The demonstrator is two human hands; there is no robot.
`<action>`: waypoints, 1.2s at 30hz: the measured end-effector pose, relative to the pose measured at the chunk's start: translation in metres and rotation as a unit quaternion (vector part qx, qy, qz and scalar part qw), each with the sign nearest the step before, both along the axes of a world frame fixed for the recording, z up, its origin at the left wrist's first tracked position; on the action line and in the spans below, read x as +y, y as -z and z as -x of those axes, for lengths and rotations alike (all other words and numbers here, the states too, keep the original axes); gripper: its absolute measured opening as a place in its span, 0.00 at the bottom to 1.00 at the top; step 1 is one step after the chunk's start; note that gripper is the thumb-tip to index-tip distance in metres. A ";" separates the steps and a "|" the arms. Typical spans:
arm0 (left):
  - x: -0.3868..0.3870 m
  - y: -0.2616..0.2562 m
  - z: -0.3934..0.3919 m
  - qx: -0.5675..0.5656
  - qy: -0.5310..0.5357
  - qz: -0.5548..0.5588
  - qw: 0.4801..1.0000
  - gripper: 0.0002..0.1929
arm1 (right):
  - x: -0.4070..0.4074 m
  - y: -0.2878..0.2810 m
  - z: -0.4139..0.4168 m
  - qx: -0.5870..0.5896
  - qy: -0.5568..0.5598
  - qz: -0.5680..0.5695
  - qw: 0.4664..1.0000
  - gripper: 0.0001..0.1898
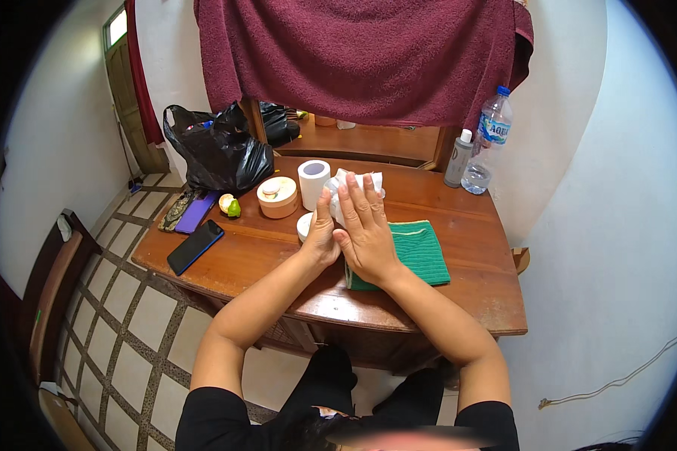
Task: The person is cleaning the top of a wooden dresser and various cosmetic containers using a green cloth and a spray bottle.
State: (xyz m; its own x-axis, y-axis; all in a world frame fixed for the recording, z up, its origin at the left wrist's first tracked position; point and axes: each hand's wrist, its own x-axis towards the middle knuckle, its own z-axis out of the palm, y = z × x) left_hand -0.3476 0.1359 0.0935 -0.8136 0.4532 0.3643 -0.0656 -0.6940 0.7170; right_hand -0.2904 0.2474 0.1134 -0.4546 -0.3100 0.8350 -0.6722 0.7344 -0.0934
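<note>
My left hand point(320, 239) and my right hand point(366, 231) are raised over the dressing table, palms facing each other. Between them is a crumpled white tissue point(376, 180), its edges showing past my fingers. The right hand's fingers lie straight and flat over it, hiding most of the left palm. Below my right hand lies a folded green ribbed cloth point(423, 256). Just beyond my left hand stands a white paper roll point(310, 189). A small white round container point(303, 226) sits beside that hand, partly hidden by it.
A lidded tub point(277, 203), a peeled citrus fruit point(228, 204), a purple phone case point(196, 213) and a dark phone point(196, 247) lie leftward. Behind them sits a black plastic bag point(220, 152). A grey bottle point(458, 160) and water bottle point(478, 172) stand right. A maroon towel point(361, 62) covers the mirror.
</note>
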 end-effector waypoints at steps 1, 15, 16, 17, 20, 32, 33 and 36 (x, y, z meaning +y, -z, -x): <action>-0.001 -0.002 -0.002 0.000 0.007 -0.001 1.000 0.36 | 0.001 -0.002 0.000 0.001 0.000 0.000 1.000 0.32; -0.008 -0.010 -0.014 0.203 -0.136 0.080 0.966 0.54 | 0.013 -0.009 -0.006 -0.045 -0.123 0.235 0.963 0.29; -0.008 -0.009 -0.013 0.256 -0.203 0.123 0.937 0.56 | 0.012 -0.009 -0.007 -0.066 -0.144 0.251 0.955 0.29; -0.009 -0.008 -0.012 0.306 -0.267 0.165 0.899 0.57 | 0.012 -0.010 -0.007 -0.087 -0.165 0.266 0.946 0.30; -0.012 0.004 -0.005 0.356 -0.302 0.186 0.865 0.59 | 0.018 -0.019 -0.011 -0.226 -0.257 0.371 0.863 0.29; -0.004 0.006 0.004 0.281 -0.270 0.205 0.898 0.55 | 0.009 0.001 -0.007 -0.063 -0.086 0.236 0.966 0.29; -0.006 0.008 0.007 0.249 -0.254 0.211 0.911 0.55 | 0.005 0.006 -0.005 -0.044 -0.033 0.211 0.976 0.29; -0.005 0.007 0.008 0.355 -0.326 0.277 0.831 0.54 | 0.019 0.005 0.002 -0.130 -0.066 0.265 0.953 0.30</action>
